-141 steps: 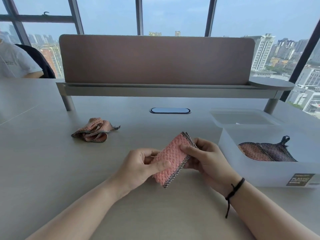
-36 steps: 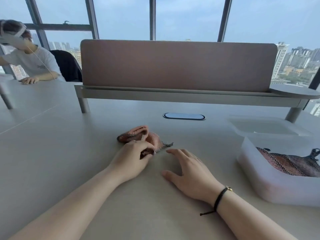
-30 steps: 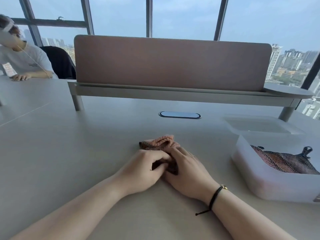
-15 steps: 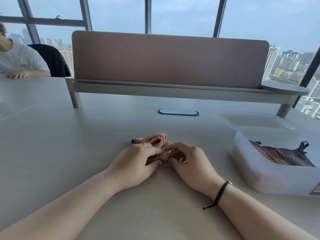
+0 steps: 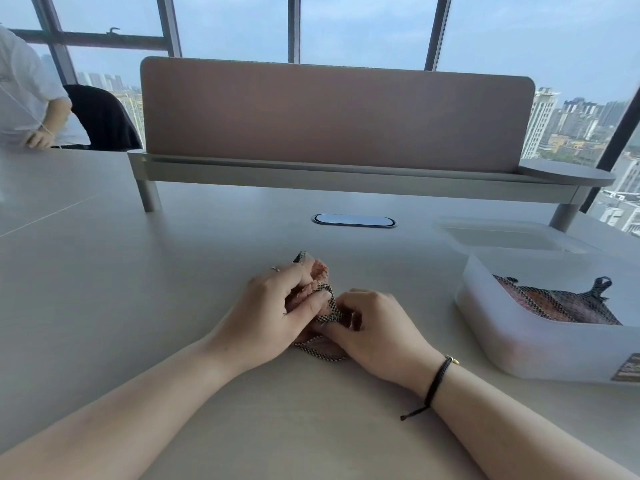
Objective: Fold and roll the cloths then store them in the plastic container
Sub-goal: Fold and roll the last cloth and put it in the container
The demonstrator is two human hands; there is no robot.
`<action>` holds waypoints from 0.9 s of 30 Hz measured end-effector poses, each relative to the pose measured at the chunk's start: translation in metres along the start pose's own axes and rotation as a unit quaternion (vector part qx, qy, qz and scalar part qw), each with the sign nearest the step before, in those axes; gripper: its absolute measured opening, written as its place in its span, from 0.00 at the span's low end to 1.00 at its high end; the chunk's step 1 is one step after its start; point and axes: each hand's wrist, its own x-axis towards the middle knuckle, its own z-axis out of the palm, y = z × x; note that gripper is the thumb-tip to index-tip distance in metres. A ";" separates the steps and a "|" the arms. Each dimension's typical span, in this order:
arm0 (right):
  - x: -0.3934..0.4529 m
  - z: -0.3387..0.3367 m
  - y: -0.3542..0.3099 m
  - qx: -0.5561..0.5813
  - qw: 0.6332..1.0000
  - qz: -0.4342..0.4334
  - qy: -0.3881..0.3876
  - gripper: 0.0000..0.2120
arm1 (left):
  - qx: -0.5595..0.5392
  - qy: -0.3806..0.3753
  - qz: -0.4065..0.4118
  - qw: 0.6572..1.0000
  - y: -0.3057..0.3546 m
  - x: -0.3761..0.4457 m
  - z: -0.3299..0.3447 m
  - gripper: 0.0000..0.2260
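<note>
- Pink waffle-weave fabric with a black-and-white checked border: this crumpled cloth point(image 5: 320, 303) now lies bunched on the wooden table point(image 5: 173, 306) right in front of the person. About a second ago it sat further out at 11 o'clock, so it has been dragged in.
- The left hand point(image 5: 273, 313) has its thumb and fingers curled round the cloth's upper folds, grasping them. A moment back it only rested on top.
- The right hand point(image 5: 375, 327), which lay flat and released on the table a second ago, now pinches the checked edge at the cloth's 5 o'clock side.
- The hands, pressed together half a second ago, have begun to part, teasing the hem out. I judge this as opening the cloth flat, before any fold.
- The translucent plastic container point(image 5: 540, 351) stands at 3 o'clock, well apart from the hands. It already holds a rolled cloth point(image 5: 561, 303), the pink one that was being worked in both hands some seconds earlier.
- Its lid point(image 5: 505, 233) lies just behind it, so storing stays unobstructed.
</note>
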 end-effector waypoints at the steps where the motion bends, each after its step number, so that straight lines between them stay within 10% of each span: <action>1: 0.000 0.000 0.000 0.004 1.000 -0.005 0.003 0.16 | -0.012 0.002 -0.004 1.000 0.000 -0.001 0.001 0.08; 12: 0.000 -0.009 -0.006 0.155 0.987 0.019 0.044 0.02 | -0.026 0.053 -0.022 0.998 -0.002 0.002 -0.003 0.13; 16: -0.003 -0.005 -0.007 0.144 0.989 -0.033 0.016 0.16 | -0.063 0.015 0.004 0.998 0.001 0.000 -0.003 0.12; 27: 0.007 -0.017 -0.003 0.237 0.950 0.027 0.201 0.07 | 0.001 0.111 -0.112 0.988 -0.016 0.012 -0.018 0.12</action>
